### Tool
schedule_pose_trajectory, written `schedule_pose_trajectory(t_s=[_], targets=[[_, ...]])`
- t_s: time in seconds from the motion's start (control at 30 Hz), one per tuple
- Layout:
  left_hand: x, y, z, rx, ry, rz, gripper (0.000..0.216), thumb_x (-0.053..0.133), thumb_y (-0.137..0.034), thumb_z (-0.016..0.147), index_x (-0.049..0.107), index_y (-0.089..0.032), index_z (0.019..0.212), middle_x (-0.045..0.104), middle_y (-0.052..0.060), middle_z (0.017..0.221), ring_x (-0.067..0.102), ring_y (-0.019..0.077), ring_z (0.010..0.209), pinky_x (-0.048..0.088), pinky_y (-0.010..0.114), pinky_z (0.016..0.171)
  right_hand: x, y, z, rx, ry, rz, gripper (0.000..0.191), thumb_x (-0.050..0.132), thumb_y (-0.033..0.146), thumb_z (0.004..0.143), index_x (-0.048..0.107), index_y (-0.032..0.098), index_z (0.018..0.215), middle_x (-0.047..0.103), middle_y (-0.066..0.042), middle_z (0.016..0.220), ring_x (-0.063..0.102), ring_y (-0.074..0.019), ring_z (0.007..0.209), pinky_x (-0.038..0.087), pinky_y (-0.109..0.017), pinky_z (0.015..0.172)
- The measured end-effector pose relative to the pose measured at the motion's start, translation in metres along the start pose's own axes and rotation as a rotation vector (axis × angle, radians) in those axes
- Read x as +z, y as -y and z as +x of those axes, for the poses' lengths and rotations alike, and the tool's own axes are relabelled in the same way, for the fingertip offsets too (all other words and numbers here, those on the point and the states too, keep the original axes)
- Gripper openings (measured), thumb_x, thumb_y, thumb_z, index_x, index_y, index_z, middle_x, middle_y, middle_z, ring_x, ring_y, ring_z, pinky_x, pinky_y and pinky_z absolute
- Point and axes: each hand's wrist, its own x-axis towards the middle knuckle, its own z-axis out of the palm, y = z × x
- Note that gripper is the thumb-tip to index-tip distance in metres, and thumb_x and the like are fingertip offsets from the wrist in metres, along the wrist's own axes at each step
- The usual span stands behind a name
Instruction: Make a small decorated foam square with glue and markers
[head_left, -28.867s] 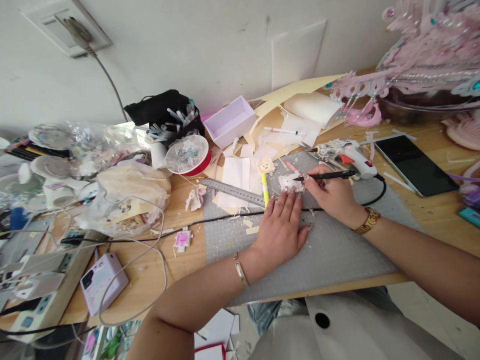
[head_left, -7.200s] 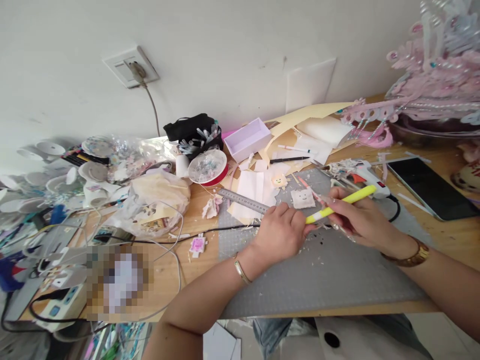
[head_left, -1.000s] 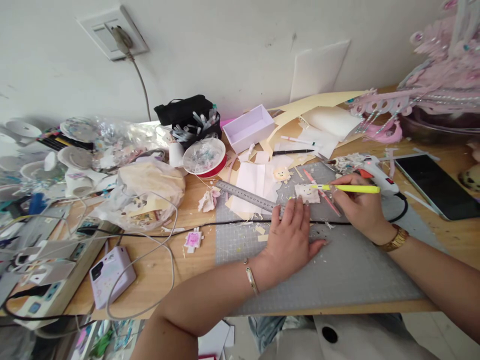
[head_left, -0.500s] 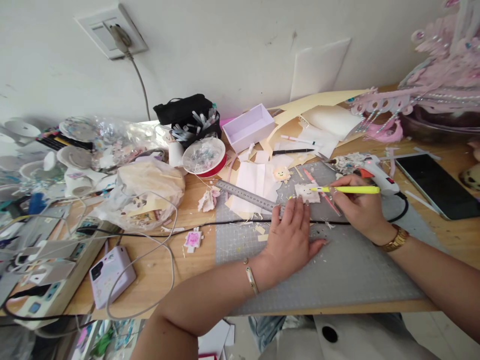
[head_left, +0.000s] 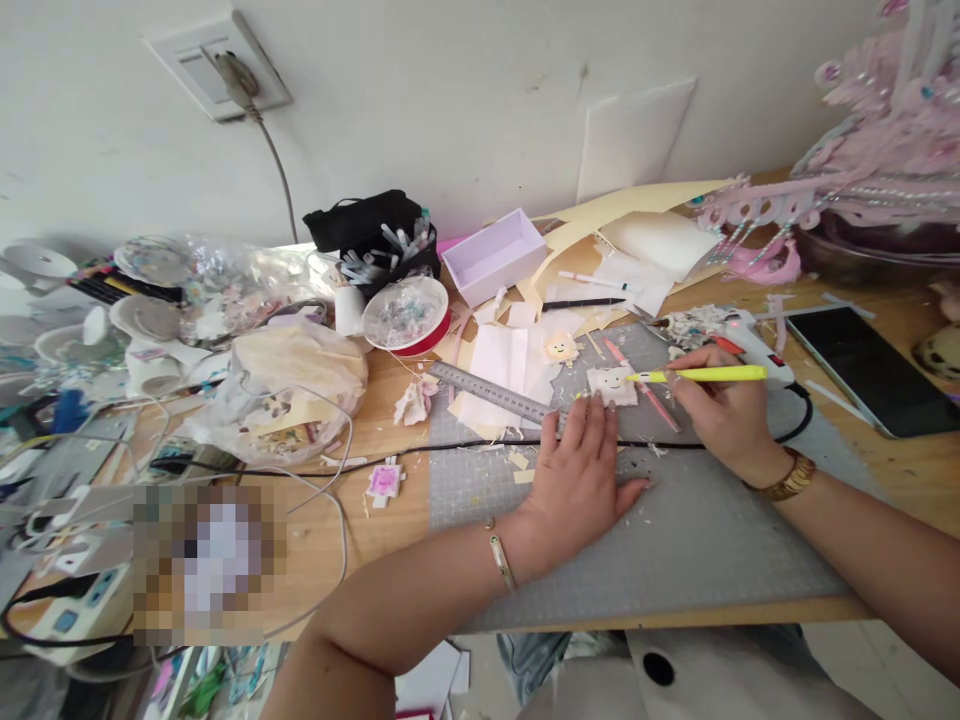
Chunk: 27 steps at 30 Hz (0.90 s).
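Right hand (head_left: 726, 420) closed round yellow marker (head_left: 720, 374), its tip at right side of white smiley-faced piece (head_left: 609, 384); left hand (head_left: 579, 480) flat, fingers extended, fingertips at piece's near edge; piece lies on grey mat (head_left: 675, 550) atop desk (head_left: 403, 512).

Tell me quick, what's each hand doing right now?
Left hand: open, palm down, fingertips at the near edge of the white smiley piece.
Right hand: closed, holding the yellow marker.
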Motion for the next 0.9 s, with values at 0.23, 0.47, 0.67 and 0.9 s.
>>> schedule_pose_trajectory(t_s=[0.23,0.47,0.67,0.9], targets=[[0.0001,0.0000,0.0000,-0.003,0.003,0.000,0.076,0.027,-0.063,0.100,0.045,-0.008,0.150,0.043,0.015,0.158,0.039,0.0327,0.141,0.037,0.050,0.111,-0.0015,0.0033,0.0001,0.007,0.078,0.042,0.012,0.067,0.033,0.082,0.060,0.027,0.074,0.057,0.001,0.058,0.052,-0.0180,0.051,0.040,-0.034,0.048],[-0.0009,-0.0002,-0.0001,0.003,0.011,-0.004,0.076,0.026,-0.063,0.101,0.045,-0.008,0.150,0.043,0.015,0.158,0.039,0.0326,0.141,0.037,0.050,0.111,-0.0009,0.0004,0.0001,0.014,0.102,0.067,0.012,0.067,0.032,0.082,0.060,0.027,0.074,0.056,0.001,0.058,0.051,-0.0182,0.051,0.039,-0.034,0.049],[-0.0006,-0.0002,0.0000,-0.004,0.010,-0.015,0.077,0.025,-0.063,0.101,0.044,-0.008,0.150,0.043,0.015,0.158,0.040,0.0329,0.140,0.037,0.050,0.111,-0.0009,-0.0004,-0.0010,0.004,0.106,0.083,0.012,0.067,0.033,0.083,0.061,0.026,0.076,0.057,0.001,0.058,0.052,-0.0178,0.051,0.040,-0.033,0.048],[-0.0008,0.0002,0.0001,-0.006,0.013,-0.009,0.076,0.025,-0.063,0.101,0.045,-0.009,0.150,0.044,0.014,0.158,0.039,0.0324,0.141,0.036,0.050,0.112,-0.0006,0.0023,-0.0006,0.005,0.056,0.098,0.014,0.069,0.034,0.082,0.061,0.026,0.074,0.057,0.001,0.059,0.051,-0.0167,0.052,0.039,-0.032,0.049]])
